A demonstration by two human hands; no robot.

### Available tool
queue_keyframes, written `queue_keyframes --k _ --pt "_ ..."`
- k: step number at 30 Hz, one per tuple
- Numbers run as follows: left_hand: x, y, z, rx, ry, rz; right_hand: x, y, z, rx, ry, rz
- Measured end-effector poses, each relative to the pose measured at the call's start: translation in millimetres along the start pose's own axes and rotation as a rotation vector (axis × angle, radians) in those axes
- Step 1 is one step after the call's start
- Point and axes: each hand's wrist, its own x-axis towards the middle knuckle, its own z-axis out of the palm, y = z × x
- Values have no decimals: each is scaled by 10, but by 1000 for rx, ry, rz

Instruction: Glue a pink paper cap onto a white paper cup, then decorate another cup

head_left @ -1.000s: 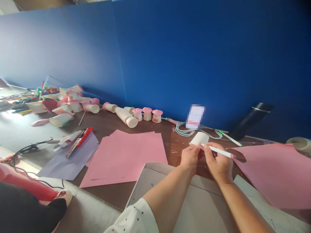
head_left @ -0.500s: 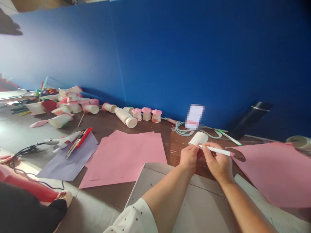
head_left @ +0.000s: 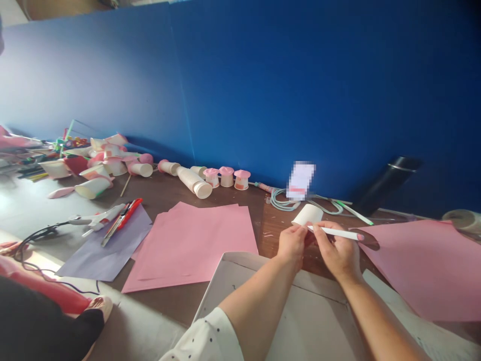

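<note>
A white paper cup [head_left: 308, 214] is tilted in front of me, its rim toward my fingers. My left hand [head_left: 292, 244] is closed on the cup near the rim. Between the fingers of my right hand [head_left: 341, 255] is a white marker pen [head_left: 340, 232] with a pink end pointing right. The pen's tip lies close to the cup's rim; whether it touches is hidden by my fingers. Just behind the cup are a phone [head_left: 300, 180] with a blurred screen and a coiled pale cable [head_left: 281, 200].
Pink paper sheets [head_left: 199, 240] lie left, with a red utility knife [head_left: 122, 220] and glue gun [head_left: 101, 219] on purple paper [head_left: 101, 255]. Stacked cups [head_left: 193, 181] and pink-topped cups [head_left: 226, 177] line the blue partition [head_left: 263, 90]. A black bottle [head_left: 391, 183] leans right.
My hands, the cup and the pen stay almost still. At the upper left, a dark shape resembling another person's hand has mostly left the view.
</note>
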Motion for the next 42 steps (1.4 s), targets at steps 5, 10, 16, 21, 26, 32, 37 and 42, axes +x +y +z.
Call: queue_keyframes --k 5,10,16,21,26,32,37,42 --pt "-8 7 5 -11 -25 -5 8 30 -10 15 -34 88" --pt "-4 -2 -5 -21 -53 -4 6 61 -10 12 -49 139" --pt "-12 29 12 -24 22 -18 -17 13 20 -23 -12 35" --pt "-51 71 44 -53 41 -28 -29 -4 36 10 0 -26" --pt "-85 110 64 -100 31 -39 -35 8 53 148 -3 4" --pt "-59 118 48 -122 81 -70 -29 -12 27 188 95 67" --pt "-49 101 20 -128 67 -71 -29 -11 17 187 114 83" --pt "-64 110 25 -152 19 -65 -25 -33 19 207 111 82"
